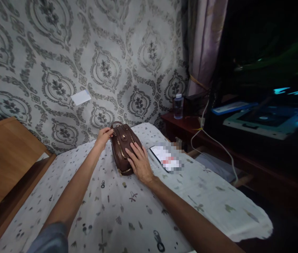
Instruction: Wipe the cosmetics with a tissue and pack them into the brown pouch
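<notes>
A brown leather handbag (pixel 121 144) with gold-coloured zippers and a small clasp lies on the patterned bed sheet. At its far left corner, near the short strap (pixel 117 123), my left hand (pixel 103 138) is closed in a pinch on the bag's edge. Whether a zipper pull is between those fingertips is too small to tell. My right hand (pixel 140 162) rests on the bag's right side, fingers stretched out and spread across the leather. Just right of that hand, a phone (pixel 164 158) with a lit screen lies face up, partly blurred out.
A wooden headboard-like panel (pixel 8 158) borders the bed at left. Patterned wallpaper rises behind, with a white card (pixel 81 97) on it. At right, a dark red table (pixel 171 121) holds a clear bottle (pixel 178 107). A white cable (pixel 219 143) hangs beside the bed's edge.
</notes>
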`<action>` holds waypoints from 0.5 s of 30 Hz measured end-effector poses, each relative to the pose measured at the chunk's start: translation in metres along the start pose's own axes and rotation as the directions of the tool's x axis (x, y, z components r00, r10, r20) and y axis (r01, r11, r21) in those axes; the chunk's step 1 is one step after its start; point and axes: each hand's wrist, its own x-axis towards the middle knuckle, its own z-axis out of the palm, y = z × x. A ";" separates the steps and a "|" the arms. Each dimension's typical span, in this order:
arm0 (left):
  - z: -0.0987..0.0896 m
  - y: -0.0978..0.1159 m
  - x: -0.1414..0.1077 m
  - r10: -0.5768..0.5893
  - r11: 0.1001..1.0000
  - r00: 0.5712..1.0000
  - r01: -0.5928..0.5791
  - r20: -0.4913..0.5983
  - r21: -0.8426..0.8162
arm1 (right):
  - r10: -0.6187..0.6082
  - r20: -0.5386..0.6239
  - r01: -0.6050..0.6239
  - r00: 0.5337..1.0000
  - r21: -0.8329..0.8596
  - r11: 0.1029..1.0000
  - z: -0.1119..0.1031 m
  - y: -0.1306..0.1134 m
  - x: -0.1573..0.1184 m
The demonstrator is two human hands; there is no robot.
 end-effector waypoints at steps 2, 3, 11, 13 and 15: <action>0.003 0.006 0.005 0.010 1.000 1.000 -0.010 0.027 0.021 | -0.005 0.002 0.005 1.000 -0.011 1.000 -0.002 -0.001 0.001; 0.006 0.009 0.008 0.018 0.999 0.999 -0.019 0.044 0.035 | -0.009 -0.001 0.009 1.000 -0.017 1.000 -0.002 -0.001 0.001; 0.033 0.020 0.031 0.061 0.979 0.980 -0.096 0.192 0.179 | -0.012 -0.003 0.012 1.000 -0.013 1.000 -0.006 -0.003 0.002; 0.035 0.018 0.034 0.063 0.972 0.979 -0.105 0.196 0.210 | -0.015 0.005 0.015 1.000 0.002 1.000 -0.008 -0.004 0.002; 0.037 0.016 0.037 0.063 0.966 0.978 -0.111 0.200 0.235 | -0.006 0.013 0.006 1.000 0.014 1.000 -0.008 -0.004 0.002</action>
